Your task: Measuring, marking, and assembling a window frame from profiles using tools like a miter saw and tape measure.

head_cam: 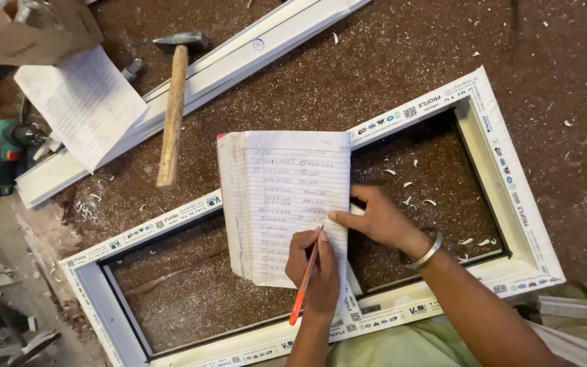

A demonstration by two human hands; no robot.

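Lined paper notebook (287,204) lies open across the white plastic window frame (511,197) on the brown speckled table (388,75). Your right hand (383,219) presses its page; your left hand (315,268) grips an orange pencil (304,280), tip on the page.

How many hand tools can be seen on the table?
2: a hammer lies above the notebook, beside the white profile; a green drill lies at the left edge. The box may hide more.

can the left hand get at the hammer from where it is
Probably, but not freely: the hammer lies uncovered beyond the notebook, yet the left hand is gripping a red pencil.
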